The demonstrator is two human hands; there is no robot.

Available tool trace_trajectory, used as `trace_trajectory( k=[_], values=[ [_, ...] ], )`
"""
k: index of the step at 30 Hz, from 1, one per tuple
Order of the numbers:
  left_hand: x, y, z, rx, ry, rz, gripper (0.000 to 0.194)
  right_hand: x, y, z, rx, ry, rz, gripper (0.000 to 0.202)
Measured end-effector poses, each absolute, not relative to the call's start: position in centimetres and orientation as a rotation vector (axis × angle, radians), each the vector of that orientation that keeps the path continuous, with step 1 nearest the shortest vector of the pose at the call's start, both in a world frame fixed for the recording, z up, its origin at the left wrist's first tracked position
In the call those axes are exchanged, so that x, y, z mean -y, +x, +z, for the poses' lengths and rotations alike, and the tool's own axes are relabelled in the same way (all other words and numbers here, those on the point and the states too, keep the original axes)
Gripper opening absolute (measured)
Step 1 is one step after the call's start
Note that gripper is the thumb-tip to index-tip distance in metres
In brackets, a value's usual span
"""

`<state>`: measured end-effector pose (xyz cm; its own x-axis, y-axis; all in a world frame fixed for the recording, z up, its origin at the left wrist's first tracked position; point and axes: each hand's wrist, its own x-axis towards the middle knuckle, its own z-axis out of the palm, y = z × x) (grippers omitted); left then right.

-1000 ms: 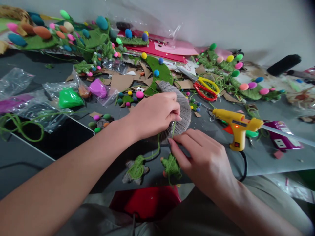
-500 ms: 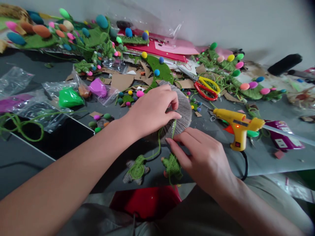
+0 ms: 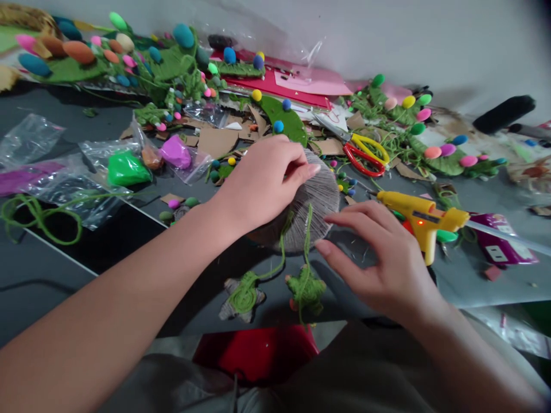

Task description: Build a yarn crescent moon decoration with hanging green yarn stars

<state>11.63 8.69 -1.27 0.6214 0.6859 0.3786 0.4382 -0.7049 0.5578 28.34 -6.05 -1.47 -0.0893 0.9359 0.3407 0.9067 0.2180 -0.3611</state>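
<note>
A round grey disc wrapped in yarn (image 3: 321, 192) is tilted up in front of me, its left side covered by my left hand (image 3: 271, 180). The fingers of that hand curl together on the disc, thumb lying across its upper face. My right hand (image 3: 374, 252) is by the disc's lower right edge, thumb and fingers apart, nothing in them. Two green yarn strands (image 3: 308, 235) hang from the disc's face. One leads to a green-and-grey turtle shape (image 3: 243, 296), the other to a second green turtle shape (image 3: 306, 289), both low on the table.
On the right lies a yellow hot glue gun (image 3: 424, 218) with its light on. Scissors (image 3: 365, 154) with red and yellow handles rest beyond the disc. Bags of green clay (image 3: 129, 168) and purple clay (image 3: 175, 152) sit left. Yarn-covered leaves with coloured balls (image 3: 172, 60) line the back.
My right hand has let go of the green strand, opened and moved right. My left hand stays at the disc. The right strand now hangs free over the turtle shape.
</note>
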Motion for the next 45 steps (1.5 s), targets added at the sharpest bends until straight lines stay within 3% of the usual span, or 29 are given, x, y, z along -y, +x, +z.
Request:
trace_trajectory(
  k=[3,10,21,28,34,45],
  values=[
    [-9.0,11.3,-0.5,-0.961,2.435,0.82,0.039,5.9,29.4,-1.7,2.13,-1.661,0.045,0.05],
    [-10.3,9.5,0.7,-1.083,2.239,0.79,0.042,6.4,29.2,-2.9,2.289,-1.667,-0.031,0.058],
    [-12.0,7.5,1.1,-0.711,1.682,0.976,0.027,6.6,29.0,-2.7,2.258,-1.647,-0.062,0.059],
    [-12.7,6.7,1.3,-0.688,1.618,0.928,0.033,6.6,28.9,-2.8,2.309,-1.627,-0.033,0.062],
    [-12.6,6.6,1.5,-0.674,1.478,0.958,0.021,6.9,29.2,-3.0,2.293,-1.608,-0.003,0.06],
    [-12.7,6.6,1.2,-0.729,1.616,0.92,0.025,7.0,28.9,-3.1,2.32,-1.61,0.026,0.061]
  ],
)
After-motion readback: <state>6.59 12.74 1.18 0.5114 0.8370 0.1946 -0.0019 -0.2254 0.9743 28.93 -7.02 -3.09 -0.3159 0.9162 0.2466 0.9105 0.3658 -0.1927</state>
